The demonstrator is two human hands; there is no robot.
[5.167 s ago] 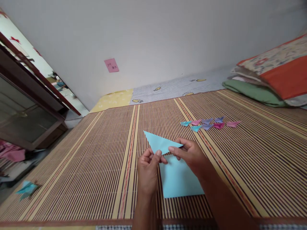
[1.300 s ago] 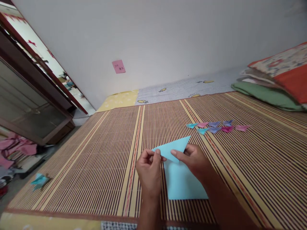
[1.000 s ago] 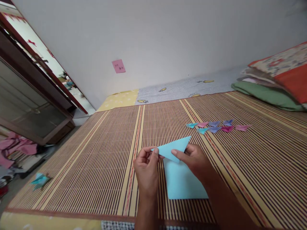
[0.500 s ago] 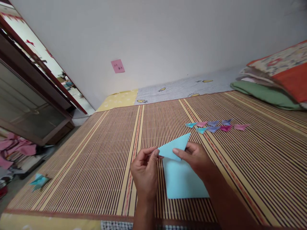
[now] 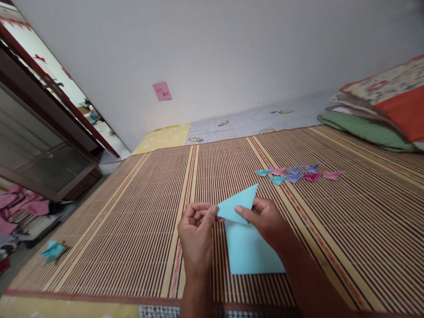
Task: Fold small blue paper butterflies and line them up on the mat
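Over mat (image 5: 145, 229) | left hand (image 5: 197, 229), right hand (image 5: 267, 217) pinch folded blue paper (image 5: 243, 199) | sheet (image 5: 253, 252) beneath partly hidden

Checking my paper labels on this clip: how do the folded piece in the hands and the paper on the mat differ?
The folded piece looks triangular; the lower paper looks four-sided, though partly hidden. The left hand and right hand hold the folded piece up, while the lower paper lies on the mat. Both are light blue.

Light-blue folded paper (image 5: 236, 201) and sheet (image 5: 253, 251), brown-and-tan striped mat (image 5: 142, 221), pink note (image 5: 162, 91)
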